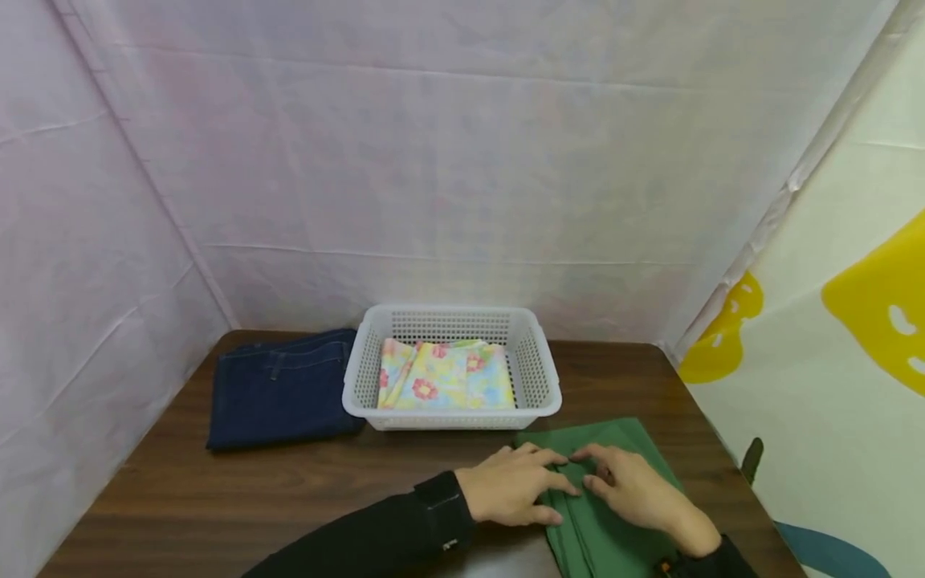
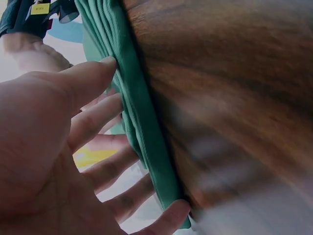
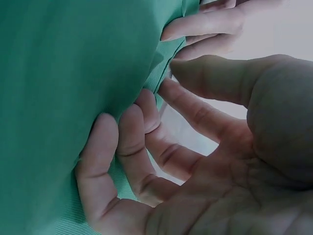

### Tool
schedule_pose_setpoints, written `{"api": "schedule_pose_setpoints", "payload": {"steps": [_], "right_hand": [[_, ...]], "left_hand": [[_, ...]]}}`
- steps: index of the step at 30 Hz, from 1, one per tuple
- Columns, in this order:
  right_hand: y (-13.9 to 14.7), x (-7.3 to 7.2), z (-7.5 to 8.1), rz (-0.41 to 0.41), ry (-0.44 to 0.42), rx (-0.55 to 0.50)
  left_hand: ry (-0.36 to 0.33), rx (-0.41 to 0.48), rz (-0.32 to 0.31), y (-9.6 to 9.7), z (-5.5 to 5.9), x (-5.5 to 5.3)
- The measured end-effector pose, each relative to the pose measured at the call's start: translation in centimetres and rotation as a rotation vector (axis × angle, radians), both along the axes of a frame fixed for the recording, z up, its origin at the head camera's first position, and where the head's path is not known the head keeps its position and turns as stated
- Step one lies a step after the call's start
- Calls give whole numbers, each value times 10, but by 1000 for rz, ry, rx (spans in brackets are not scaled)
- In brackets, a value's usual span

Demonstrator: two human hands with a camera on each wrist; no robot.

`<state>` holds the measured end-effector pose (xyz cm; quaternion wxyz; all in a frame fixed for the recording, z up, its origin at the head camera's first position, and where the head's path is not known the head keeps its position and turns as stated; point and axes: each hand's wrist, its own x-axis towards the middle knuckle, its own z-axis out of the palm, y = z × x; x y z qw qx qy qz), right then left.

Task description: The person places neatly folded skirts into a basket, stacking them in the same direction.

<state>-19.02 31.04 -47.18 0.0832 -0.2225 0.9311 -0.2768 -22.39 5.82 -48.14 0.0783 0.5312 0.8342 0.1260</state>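
Note:
A folded green cloth (image 1: pixel 614 449) with layered edges lies at the front right of the brown table. My left hand (image 1: pixel 513 486) rests along its left edge with fingers spread and fairly straight. In the left wrist view, the thumb and fingertips of that hand (image 2: pixel 54 127) touch the stacked green layers (image 2: pixel 142 112). Opposite it, my right hand (image 1: pixel 639 490) lies on top of the cloth, its index fingertip close to the left fingers. The right wrist view shows bent fingers (image 3: pixel 98 161) pressing the green fabric (image 3: pixel 63 98), the thumb beside the index finger near a fold.
A white perforated basket (image 1: pixel 451 419) stands at the table's back, holding a folded floral cloth (image 1: pixel 448 377). Folded dark blue jeans (image 1: pixel 282 393) lie left of it. White fabric walls (image 1: pixel 433 177) rise behind and beside the brown table (image 1: pixel 238 498).

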Motion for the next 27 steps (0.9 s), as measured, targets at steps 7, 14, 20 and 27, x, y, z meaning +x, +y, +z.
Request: {"api": "schedule_pose_setpoints", "payload": {"steps": [7, 14, 20, 27], "right_hand": [[-14, 0, 2, 30, -86, -42], [-38, 2, 1, 64, -183, -106], [-69, 2, 1, 102, -226, -166], [-109, 3, 2, 136, -320, -222]], "left_hand": [[-47, 45, 16, -22, 3, 0], [-68, 57, 11, -52, 5, -1], [-99, 66, 45, -85, 13, -1], [-140, 92, 71, -123, 18, 0]]}}
